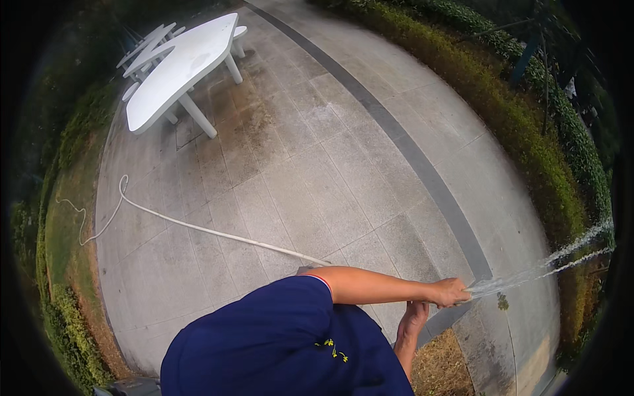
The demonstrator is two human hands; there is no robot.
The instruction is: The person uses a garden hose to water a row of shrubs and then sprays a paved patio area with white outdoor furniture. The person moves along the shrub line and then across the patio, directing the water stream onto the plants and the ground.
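Note:
My left hand (449, 292) is closed around the end of a hose, with the arm stretched to the right across the lower part of the view. Water (515, 283) sprays from its fingertips in split streams towards the hedge at the right. Just below and to the left of it, my right hand (415, 316) is raised close to the left wrist; its fingers are partly hidden, so its grip is unclear. A pale hose (223, 234) runs over the paving from a loop at the left and disappears behind my left upper arm.
White tables (185, 57) with round stools stand on the paving (317, 183) at the upper left. A hedge (525, 153) curves along the right side, and grass (72, 222) borders the left. A dry planting patch (442, 369) lies below my hands. A dark object (133, 386) is at the bottom left.

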